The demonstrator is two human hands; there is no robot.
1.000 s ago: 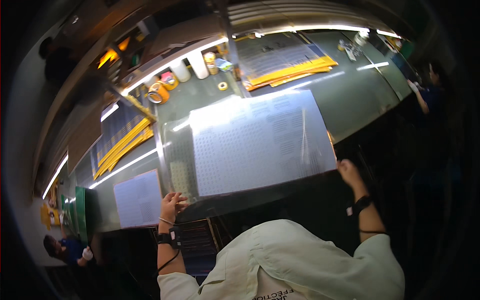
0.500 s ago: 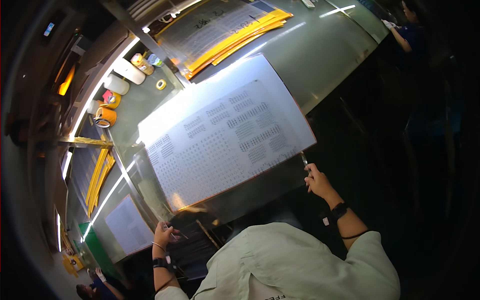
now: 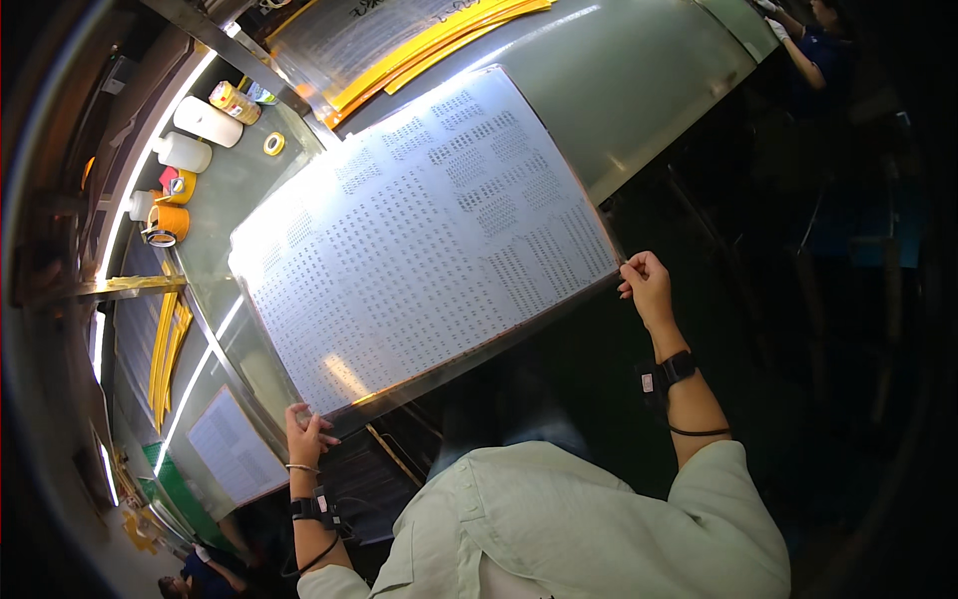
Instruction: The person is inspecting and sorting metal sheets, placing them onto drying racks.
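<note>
A large white rectangular panel [image 3: 419, 260] with a copper-coloured edge and rows of small dark marks lies tilted across the bench in front of me. My left hand [image 3: 306, 435] is at its near left corner, fingers bent round the edge and thumb standing out beside it. At the near right corner, my right hand [image 3: 647, 288] pinches the edge between thumb and fingertips. The undersides of both corners are hidden, and whether anything else is in my fingers cannot be made out. Glare whitens the panel's far left side.
Yellow-edged sheets [image 3: 429, 50] lie beyond the panel. Orange tape [image 3: 168, 224], a white roll [image 3: 208, 122] and a small yellow ring of tape [image 3: 273, 144] stand at the left. Another white panel [image 3: 236, 445] lies lower left. Co-workers are at the upper right [image 3: 818, 50] and lower left.
Both hands have moved up to the panel's near corners from just below them. The slim shiny piece that showed in my right hand is out of sight. The whole view has shifted slightly.
</note>
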